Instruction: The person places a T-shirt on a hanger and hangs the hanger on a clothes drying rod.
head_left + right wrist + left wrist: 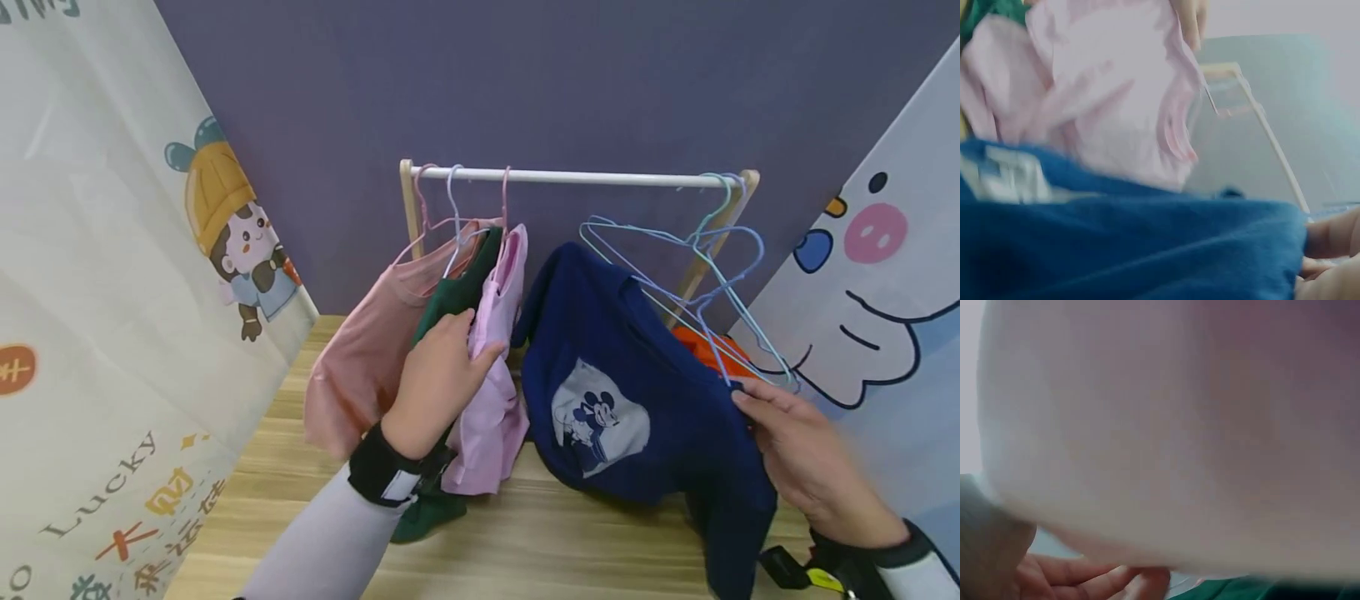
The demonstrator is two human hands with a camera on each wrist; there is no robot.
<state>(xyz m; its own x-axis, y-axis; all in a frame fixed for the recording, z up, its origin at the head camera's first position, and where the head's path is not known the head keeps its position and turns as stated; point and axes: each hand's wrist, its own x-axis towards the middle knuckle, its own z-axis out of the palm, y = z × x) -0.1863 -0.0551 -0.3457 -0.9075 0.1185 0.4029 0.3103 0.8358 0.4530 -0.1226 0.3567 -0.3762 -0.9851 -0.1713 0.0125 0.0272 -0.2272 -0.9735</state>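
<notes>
My right hand (813,454) pinches the shoulder of a navy sweatshirt (690,417) with a cartoon mouse print. A periwinkle hanger (705,312) runs into its neckline, and the hanger's end meets my fingertips. In the right wrist view the sweatshirt (1129,250) spans the foreground, blurred. My left hand (438,379) touches the hanging clothes, fingers fairly straight along a lilac shirt (495,400) and a dark green garment (465,287), thumb apart. Left of these hangs a salmon-pink top (367,358). Pale cloth (1166,437) fills most of the left wrist view.
A small rack with a white rod (600,177) stands at the back before a grey-purple wall. Teal and purple empty hangers (712,225) hang at its right end. Something orange (708,350) lies behind the sweatshirt on the wooden table (570,542). Printed panels (90,292) flank both sides.
</notes>
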